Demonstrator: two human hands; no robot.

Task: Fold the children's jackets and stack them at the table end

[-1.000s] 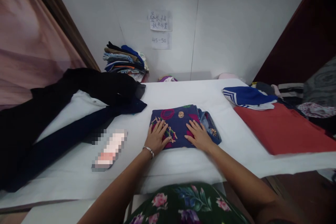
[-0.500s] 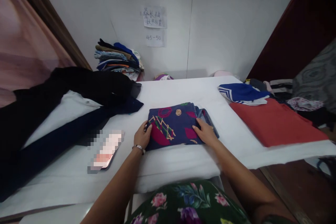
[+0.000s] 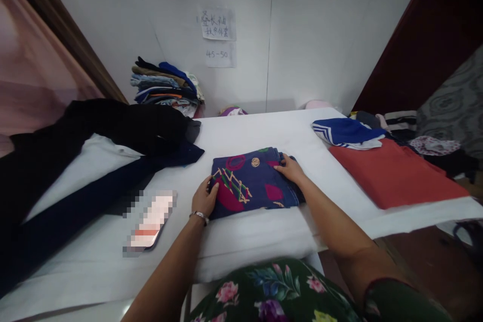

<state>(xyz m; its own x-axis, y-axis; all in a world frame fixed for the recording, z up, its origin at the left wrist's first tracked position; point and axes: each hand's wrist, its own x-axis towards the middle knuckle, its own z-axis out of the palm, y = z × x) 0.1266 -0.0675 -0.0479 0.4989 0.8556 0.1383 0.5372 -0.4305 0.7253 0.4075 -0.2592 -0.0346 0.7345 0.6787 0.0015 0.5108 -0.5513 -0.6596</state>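
The folded patterned garment (image 3: 252,183) lies on the table (image 3: 264,133) directly before me. My left hand (image 3: 204,200) grips its near-left edge; my right hand (image 3: 290,167) rests flat on its far-right corner. Folding appears finished; squaring the edges calls for even pressure from both sides.

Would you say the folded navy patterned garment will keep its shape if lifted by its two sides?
Probably not: the folded garment is soft cloth in layers, so it would likely sag between the left hand and right hand. It looks light, and seems unlikely to roll.
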